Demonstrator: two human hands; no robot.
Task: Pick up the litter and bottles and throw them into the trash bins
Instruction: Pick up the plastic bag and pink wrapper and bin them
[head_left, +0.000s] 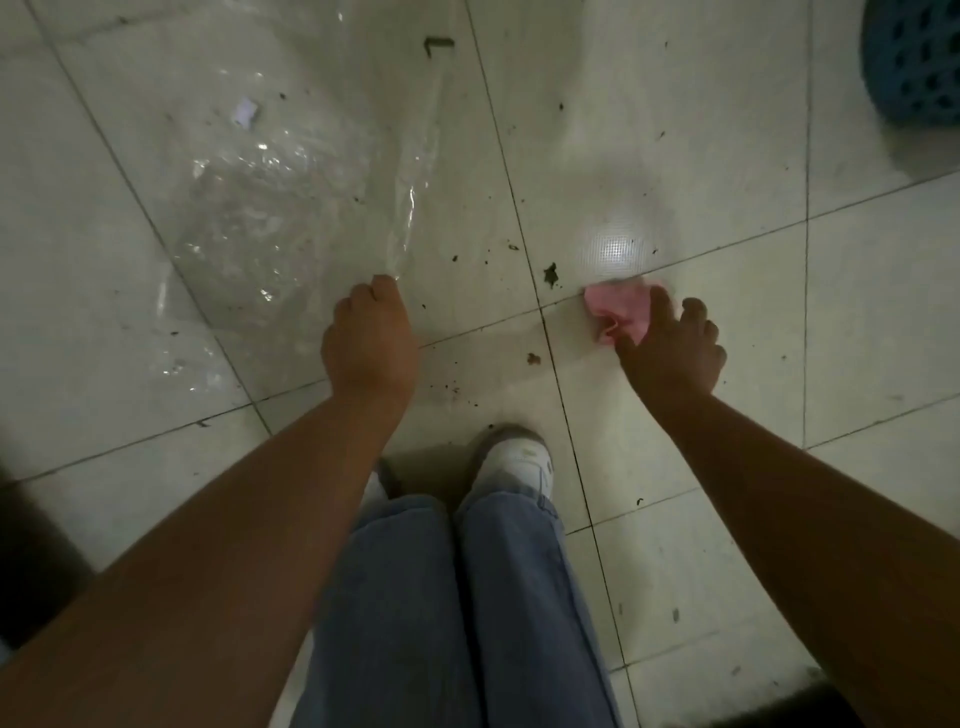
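Two hands low | left hand (370, 343) pinching clear plastic sheet (291, 171), 10 o'clock | right hand (670, 348) fingers (658, 306) closing on pink paper (615, 309), 1 o'clock | floor (675, 130) tiled

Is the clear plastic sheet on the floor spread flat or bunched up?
Mostly spread flat: the clear plastic sheet lies wide across the tiled floor, wrinkled, with floor lines showing through. The left hand pinches its near edge.

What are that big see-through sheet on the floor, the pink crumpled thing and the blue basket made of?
The clear sheet looks like thin plastic film: transparent, wrinkled, with glossy glints. The pink scrap, pinched by the right hand, looks like soft crumpled paper or tissue, matte; fabric is possible. The blue basket seems moulded plastic, with a regular grid of holes.
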